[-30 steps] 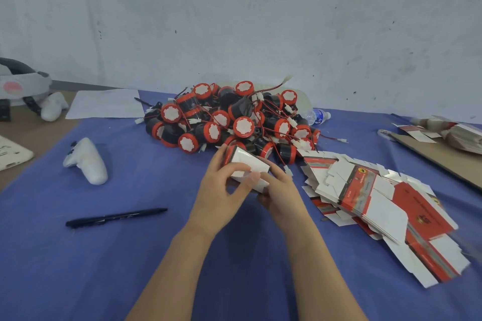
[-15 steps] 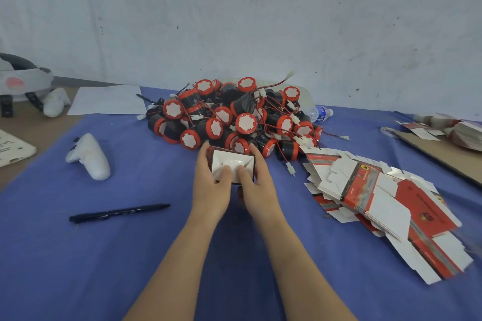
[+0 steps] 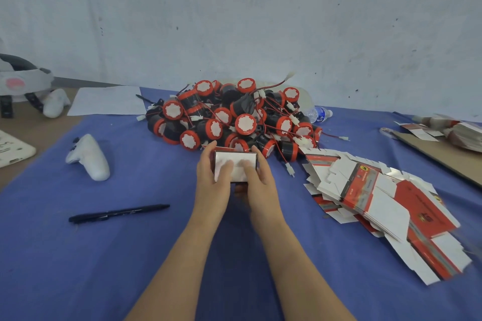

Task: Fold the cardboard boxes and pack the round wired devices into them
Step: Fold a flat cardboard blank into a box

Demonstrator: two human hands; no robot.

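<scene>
Crosswise, white face up, box (image 3: 236,173) in left hand (image 3: 212,180) and right hand (image 3: 259,181), fingers (image 3: 226,165) clamped round it.

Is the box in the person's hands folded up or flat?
Folded up: the box has depth, gripped between left hand and right hand, thumbs on its white face.

The pile of round devices (image 3: 234,120) filled the far middle of the blue cloth (image 3: 130,255), and its red wires and white plugs (image 3: 290,169) straggled out on its right and near sides. Just in front of the pile, the left hand (image 3: 212,172) and right hand (image 3: 258,177) gripped a box (image 3: 234,164). Right of the pile and nearer, a spread of flat box blanks (image 3: 386,203) covered the cloth. Left of the pile lay a white controller (image 3: 90,157), and nearer still a black pen (image 3: 118,214). Bare cloth ran between them and the pile.
</scene>
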